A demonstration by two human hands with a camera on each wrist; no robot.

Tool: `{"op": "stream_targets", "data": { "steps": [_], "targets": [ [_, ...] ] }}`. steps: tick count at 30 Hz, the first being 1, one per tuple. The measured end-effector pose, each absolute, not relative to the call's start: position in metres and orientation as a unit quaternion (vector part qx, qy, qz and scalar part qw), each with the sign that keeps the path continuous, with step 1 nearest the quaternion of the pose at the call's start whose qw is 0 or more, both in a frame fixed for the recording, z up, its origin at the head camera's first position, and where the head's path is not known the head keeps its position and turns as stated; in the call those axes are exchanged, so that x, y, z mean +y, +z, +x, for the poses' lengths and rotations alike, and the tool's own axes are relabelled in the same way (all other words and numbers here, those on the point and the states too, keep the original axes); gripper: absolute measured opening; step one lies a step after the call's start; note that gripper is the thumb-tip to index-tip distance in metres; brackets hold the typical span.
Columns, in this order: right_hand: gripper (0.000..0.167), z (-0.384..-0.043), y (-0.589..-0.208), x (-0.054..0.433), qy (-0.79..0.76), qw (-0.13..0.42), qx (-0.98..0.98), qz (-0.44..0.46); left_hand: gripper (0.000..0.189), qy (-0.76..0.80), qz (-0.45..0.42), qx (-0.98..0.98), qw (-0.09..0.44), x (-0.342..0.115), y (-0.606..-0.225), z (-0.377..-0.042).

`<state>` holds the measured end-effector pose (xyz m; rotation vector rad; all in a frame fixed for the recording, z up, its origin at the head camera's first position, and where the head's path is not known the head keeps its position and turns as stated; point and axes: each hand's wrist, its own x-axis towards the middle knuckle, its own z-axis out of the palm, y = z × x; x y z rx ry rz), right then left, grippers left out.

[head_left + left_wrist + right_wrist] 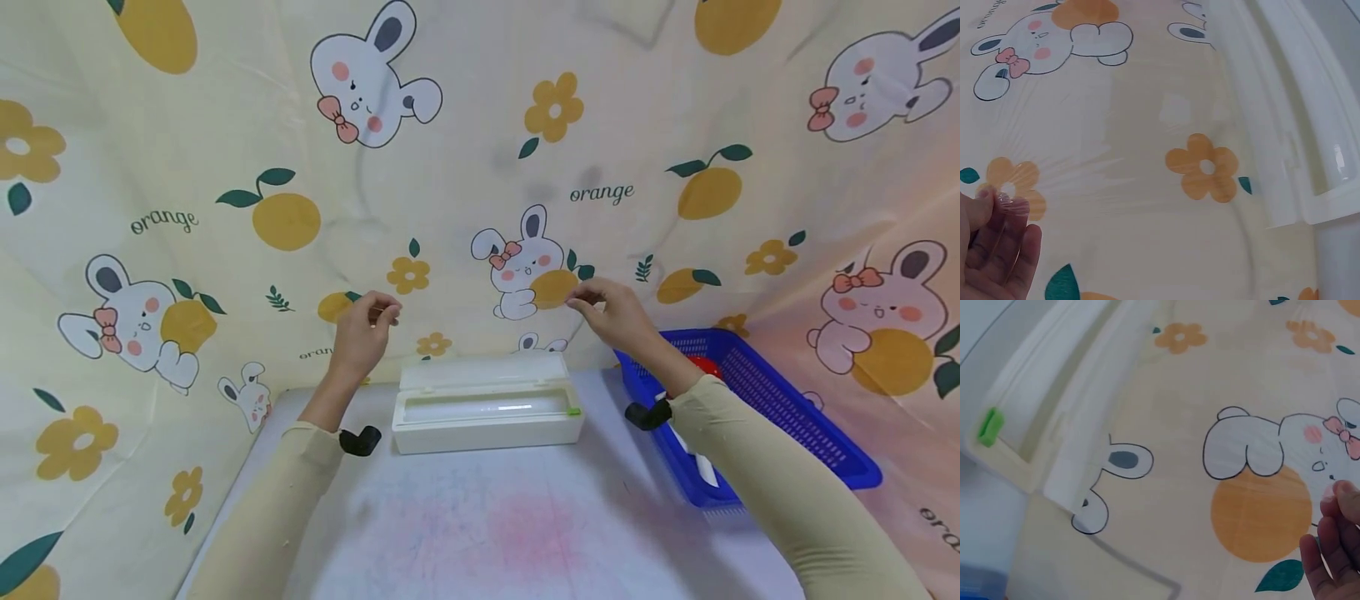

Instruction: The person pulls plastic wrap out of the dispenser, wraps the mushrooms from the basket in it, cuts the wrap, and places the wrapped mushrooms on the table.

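A sheet of clear cling film (1085,165) is stretched up from a white film dispenser box (487,437), its creases fanning out from my left fingertips in the left wrist view. My left hand (366,333) pinches one corner between thumb and forefinger, raised above the box's left end. On the other side my right hand (617,317) pinches with thumb and fingertips at the film's right side; the film there is faint. The box lid (483,372) stands open at the back, and a film roll (487,406) lies inside. A green slider (574,411) sits at the box's right end.
A blue plastic basket (795,417) stands on the right of the white table (420,525), with a red item (705,365) and something white in it, partly hidden by my right arm. Behind the table hangs a patterned cloth (465,175).
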<state>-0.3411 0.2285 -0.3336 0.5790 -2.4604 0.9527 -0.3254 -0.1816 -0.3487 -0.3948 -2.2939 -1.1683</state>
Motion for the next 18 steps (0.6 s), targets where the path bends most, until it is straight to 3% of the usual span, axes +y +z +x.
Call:
{"op": "stream_targets", "data": {
  "steps": [18],
  "targets": [
    [0.015, -0.334, -0.317, 0.227, 0.361, 0.271, -0.864, 0.222, 0.014, -0.446, -0.148, -0.828, 0.306, -0.179, -0.33, -0.317]
  ]
}}
